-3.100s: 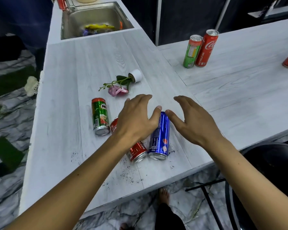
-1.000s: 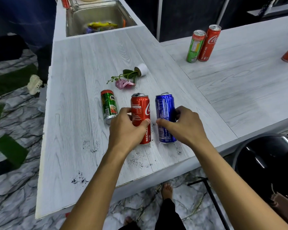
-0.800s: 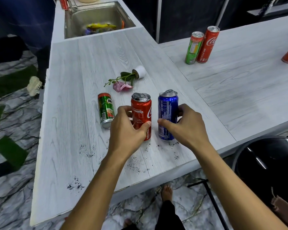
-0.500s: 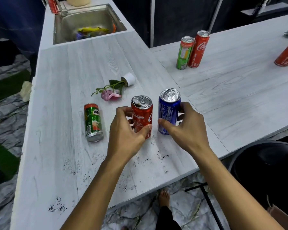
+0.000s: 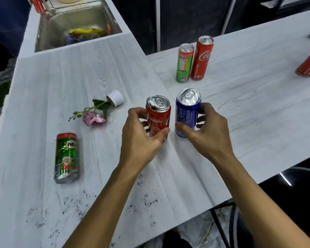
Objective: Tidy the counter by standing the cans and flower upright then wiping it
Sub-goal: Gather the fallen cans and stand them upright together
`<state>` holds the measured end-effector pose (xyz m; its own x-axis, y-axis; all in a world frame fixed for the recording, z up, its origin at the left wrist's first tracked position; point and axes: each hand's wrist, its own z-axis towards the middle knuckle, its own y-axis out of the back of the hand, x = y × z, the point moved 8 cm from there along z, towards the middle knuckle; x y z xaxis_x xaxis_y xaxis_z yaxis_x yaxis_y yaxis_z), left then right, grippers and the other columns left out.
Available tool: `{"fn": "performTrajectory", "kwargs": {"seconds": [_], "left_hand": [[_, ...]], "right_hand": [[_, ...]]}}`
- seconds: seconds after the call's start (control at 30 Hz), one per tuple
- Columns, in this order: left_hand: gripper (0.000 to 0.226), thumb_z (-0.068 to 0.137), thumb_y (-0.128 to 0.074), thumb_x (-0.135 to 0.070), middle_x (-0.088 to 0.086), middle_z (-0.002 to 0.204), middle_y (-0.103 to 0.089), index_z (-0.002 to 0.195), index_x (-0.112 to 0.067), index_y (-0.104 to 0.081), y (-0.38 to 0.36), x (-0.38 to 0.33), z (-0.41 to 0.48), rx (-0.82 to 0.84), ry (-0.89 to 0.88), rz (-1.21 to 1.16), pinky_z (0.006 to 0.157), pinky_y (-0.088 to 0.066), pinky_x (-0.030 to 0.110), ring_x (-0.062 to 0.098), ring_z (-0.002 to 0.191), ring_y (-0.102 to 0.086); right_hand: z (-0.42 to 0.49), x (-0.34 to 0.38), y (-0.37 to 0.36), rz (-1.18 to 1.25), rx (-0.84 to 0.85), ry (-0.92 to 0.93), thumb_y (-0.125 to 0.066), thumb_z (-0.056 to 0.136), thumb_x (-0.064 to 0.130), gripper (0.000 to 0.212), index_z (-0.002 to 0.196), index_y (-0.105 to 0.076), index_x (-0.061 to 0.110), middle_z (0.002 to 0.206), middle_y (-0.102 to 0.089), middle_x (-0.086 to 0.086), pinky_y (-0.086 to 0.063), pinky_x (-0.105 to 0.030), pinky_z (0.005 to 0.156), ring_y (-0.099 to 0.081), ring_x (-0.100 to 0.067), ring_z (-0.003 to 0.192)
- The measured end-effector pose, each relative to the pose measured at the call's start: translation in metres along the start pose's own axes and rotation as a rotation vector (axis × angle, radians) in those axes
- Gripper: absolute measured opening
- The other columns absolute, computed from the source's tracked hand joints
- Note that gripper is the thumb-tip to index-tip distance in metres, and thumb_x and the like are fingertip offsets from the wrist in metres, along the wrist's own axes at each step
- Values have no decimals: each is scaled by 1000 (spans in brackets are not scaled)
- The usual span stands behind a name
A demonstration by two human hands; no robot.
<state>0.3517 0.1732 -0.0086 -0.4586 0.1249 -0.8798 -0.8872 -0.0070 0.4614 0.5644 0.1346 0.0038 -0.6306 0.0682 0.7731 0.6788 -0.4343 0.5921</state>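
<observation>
**Centre of frame.** The left hand [image 5: 140, 140] grasps the upright red can [image 5: 158, 116], and the right hand [image 5: 208, 135] grasps the upright blue can [image 5: 187, 111]. The green can [image 5: 67, 156] lies on its side on the desk [image 5: 240, 104] at lower left, its long axis running up and down the frame, nearer the left hand. Above it the flower [image 5: 94, 117] lies tipped over, its white pot [image 5: 115, 98] toward the upper right. The sink [image 5: 48, 33], at upper left, holds yellow and purple items that cannot be identified.

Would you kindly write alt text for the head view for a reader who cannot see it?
A person's left hand grips an upright red can and the right hand an upright blue can on a white counter; a green can and flower lie toppled.
</observation>
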Motion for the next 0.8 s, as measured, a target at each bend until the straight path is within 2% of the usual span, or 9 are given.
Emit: {"fn": "performTrajectory", "kwargs": {"seconds": [0.23, 0.4, 0.5, 0.63, 0.8], "left_hand": [[72, 67, -94, -41, -29, 111, -54, 117, -37, -42, -47, -20, 40, 3, -12, 3, 71, -47, -1, -11, 99, -59], [73, 68, -94, -42, -21, 117, -55, 119, -36, -42, -75, -34, 67, -13, -19, -2, 69, -47, -2, -1, 98, -62], [73, 68, -94, -41, -19, 119, -55, 120, -34, -41, -90, -42, 83, -32, -24, 7, 69, -48, 0, 4, 100, -63], [74, 70, -93, -42, -12, 124, -59, 123, -29, -43, -104, -53, 104, -59, -46, 26, 79, -57, 14, 10, 105, -66], [71, 72, -91, -44, -18, 118, -55, 120, -31, -41, -121, -64, 127, -60, -66, 32, 72, -51, 6, 4, 99, -63]], "right_hand": [[52, -29, 21, -8, -16, -1, -82, 72, 49, 71, 130, -57, 19, 118, -68, 6, -49, -15, 67, -64, -8, 89], [86, -46, 31, -16, -22, 12, -83, 72, 49, 72, 132, -57, 17, 120, -68, 5, -46, -9, 67, -64, -9, 93], [104, -54, 36, -10, -28, 23, -81, 71, 51, 74, 132, -57, 17, 119, -69, 5, -48, -10, 68, -64, -9, 94], [128, -62, 39, -9, -36, 37, -80, 72, 52, 74, 133, -56, 17, 121, -68, 6, -49, -10, 69, -64, -8, 95], [155, -70, 39, -12, -37, 58, -79, 74, 52, 74, 134, -55, 16, 122, -68, 5, -53, -15, 74, -64, -8, 98]]}}
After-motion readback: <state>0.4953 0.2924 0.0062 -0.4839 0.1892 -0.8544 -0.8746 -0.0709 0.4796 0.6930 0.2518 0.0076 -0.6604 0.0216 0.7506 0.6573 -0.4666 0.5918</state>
